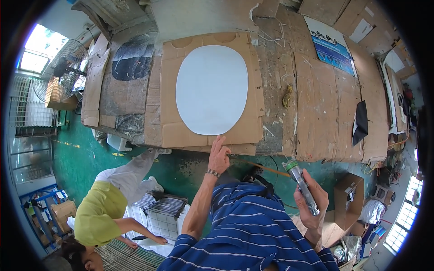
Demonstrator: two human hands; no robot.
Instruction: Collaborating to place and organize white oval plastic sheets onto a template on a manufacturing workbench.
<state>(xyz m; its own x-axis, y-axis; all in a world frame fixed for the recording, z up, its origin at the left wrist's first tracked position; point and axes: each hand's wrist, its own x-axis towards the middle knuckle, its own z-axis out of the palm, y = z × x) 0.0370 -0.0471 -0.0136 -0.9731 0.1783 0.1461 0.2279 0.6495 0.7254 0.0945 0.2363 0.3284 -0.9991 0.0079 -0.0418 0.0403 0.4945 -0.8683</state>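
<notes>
A large white oval sheet [212,90] lies flat on a brown cardboard sheet [169,113] on the worktable. At the near edge of the oval is my left hand [219,156], its fingers stretched toward the rim. Whether the fingertips press on it I cannot tell. My right hand [313,198] is closed around a silver cylindrical tool [302,184] with a green collar at its upper end; the tool is tilted and held off the table's near side. A thin orange-brown hose [260,167] runs between my hands, and where its ends go is unclear.
Cardboard covers the worktable [316,108]. A black piece [360,123] and a blue printed sheet [332,52] lie to the right. At lower left a person in a yellow-green shirt [101,212] bends over stacked panels. An open carton [349,201] stands at lower right, a fan [61,70] at left.
</notes>
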